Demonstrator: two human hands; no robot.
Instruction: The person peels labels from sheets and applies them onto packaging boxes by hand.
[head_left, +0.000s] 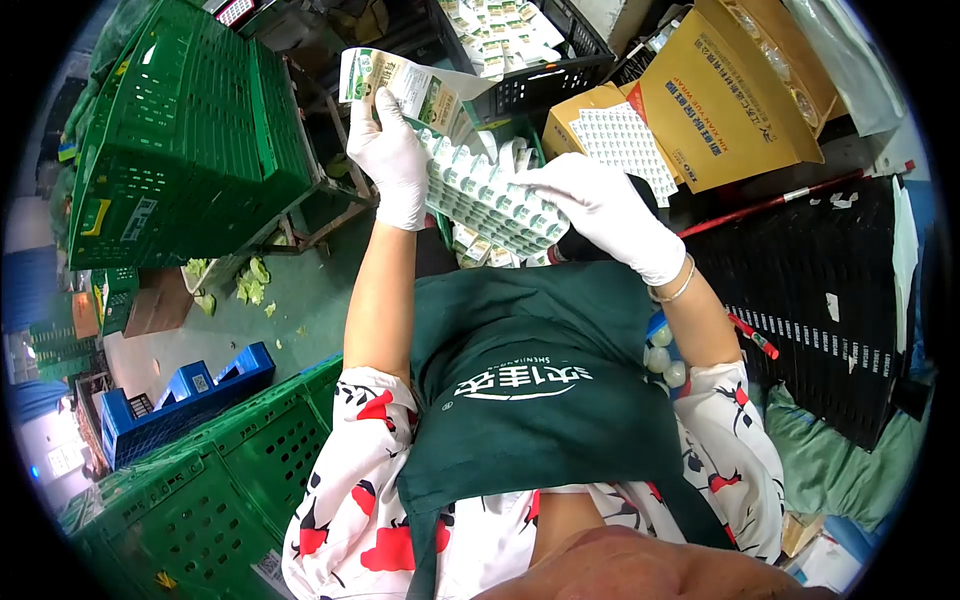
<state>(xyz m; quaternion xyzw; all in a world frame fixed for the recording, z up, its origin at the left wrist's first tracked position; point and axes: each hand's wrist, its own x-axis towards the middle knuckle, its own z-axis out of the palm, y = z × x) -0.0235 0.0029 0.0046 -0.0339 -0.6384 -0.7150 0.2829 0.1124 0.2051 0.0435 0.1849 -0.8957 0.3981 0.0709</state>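
My left hand, in a white glove, is closed with the thumb on a printed label sheet that curls out to the right. Close beside it, a sheet of small green-and-white stickers slants downward between my hands. My gloved right hand has its fingers together at the upper right edge of that sticker sheet, seemingly pinching it. What lies under its fingertips is hidden. Below the sheet, more printed packets show partly.
Green crates are stacked at left, with more at lower left. A black crate of labels stands ahead. An open cardboard box and another sticker sheet are at right, above stacked black crates.
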